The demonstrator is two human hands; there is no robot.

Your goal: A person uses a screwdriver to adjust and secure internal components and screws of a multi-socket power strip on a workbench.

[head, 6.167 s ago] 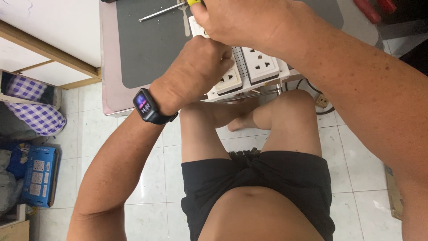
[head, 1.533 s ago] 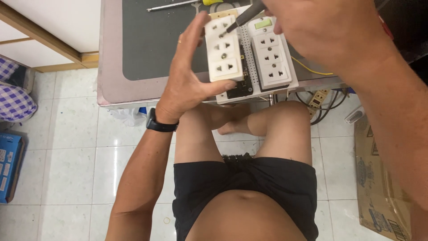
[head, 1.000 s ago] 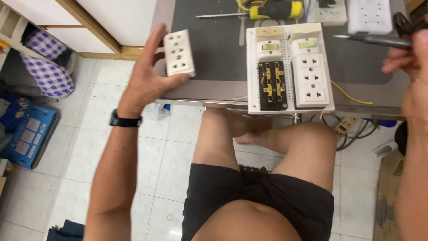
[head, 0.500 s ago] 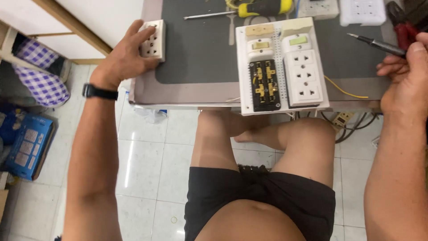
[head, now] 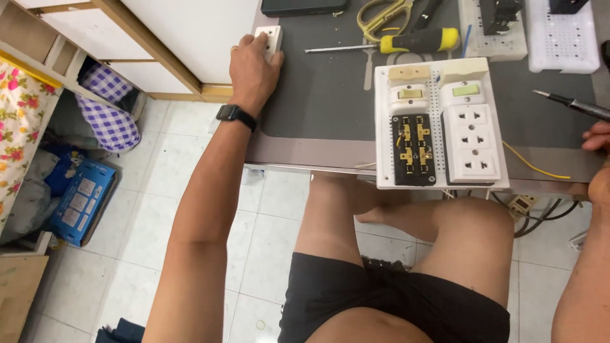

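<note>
**A:** Socket cover (head: pixel 272 38) is being set down at the mat's far left corner, approx 10 o'clock from the outlet board (head: pixel 441 124). Left hand (head: pixel 253 67) is laid flat over it, fingers pressed on top, not really pinching. Best done w/ the cover parked face up, well apart from the board so it isn't knocked off the table edge (head: pixel 298 155).

**B:** Agreed. Right hand (head: pixel 597 162) is at 3 o'clock, mostly cut off; the screwdriver (head: pixel 572 105) seems to be held in it, but the grip can't be told. Tip should be kept off the exposed brass contacts (head: pixel 413 149).

**A:** Packages etc: a blue box (head: pixel 81 202) w/ white panels is seen on the floor at 9 o'clock, beside checked purple fabric (head: pixel 111 121). Printing too small to tell. Yellow-handled screwdriver (head: pixel 394 43) and scissors (head: pixel 381 16) are left at 12 o'clock.
</note>
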